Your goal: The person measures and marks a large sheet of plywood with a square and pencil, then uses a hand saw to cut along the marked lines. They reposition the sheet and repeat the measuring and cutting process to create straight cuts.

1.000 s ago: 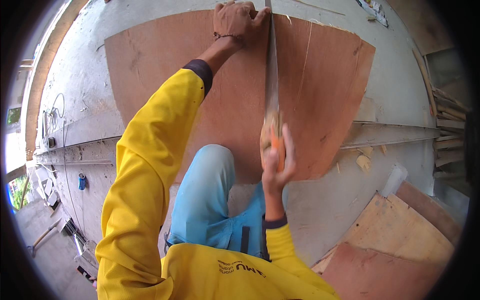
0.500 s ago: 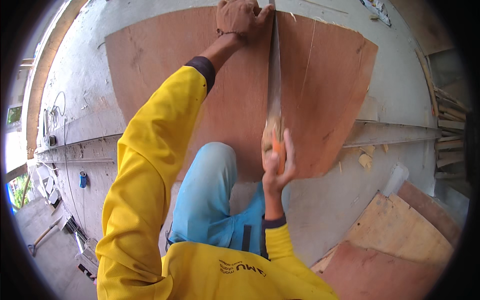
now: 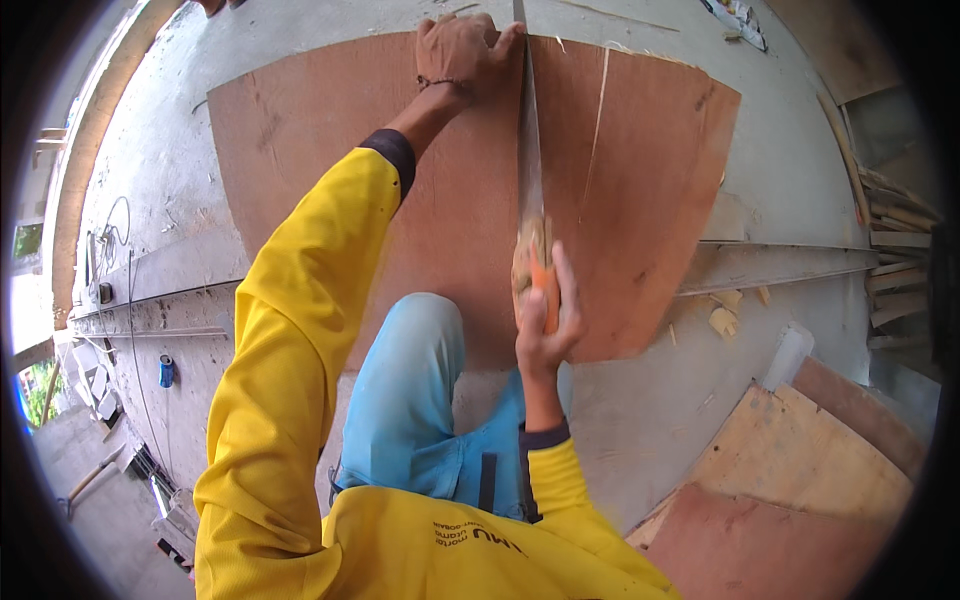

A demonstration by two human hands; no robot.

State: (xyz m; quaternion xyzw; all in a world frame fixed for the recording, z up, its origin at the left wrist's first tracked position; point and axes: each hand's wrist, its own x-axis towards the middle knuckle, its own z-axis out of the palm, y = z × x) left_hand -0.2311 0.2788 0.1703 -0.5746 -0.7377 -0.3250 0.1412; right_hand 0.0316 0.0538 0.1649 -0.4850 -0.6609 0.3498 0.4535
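A reddish-brown plywood sheet [image 3: 310,180] lies in front of me with its far edge curved in the picture. My left hand [image 3: 465,58] bears down at that far edge, fingers bent over it and thumb close to the blade. In my right hand [image 3: 552,325] is the worn handle of a handsaw [image 3: 532,165], partly orange. The long blade points away from me across the sheet, passing just right of my left hand. My right index finger stretches along the handle; the blade's contact with the wood is too fine to make out.
My blue-trousered knee [image 3: 425,325] is at the sheet's near edge. Plywood offcuts [image 3: 800,450] lie at lower right, small wood scraps [image 3: 724,318] nearer. Stacked wood strips [image 3: 900,265] stand far right. A blue can [image 3: 166,371] and a long-handled tool [image 3: 92,472] are on the left.
The saw and my right hand have slid a little away from me along the sheet. My left hand keeps its place at the far edge, while the whole view has shifted slightly.
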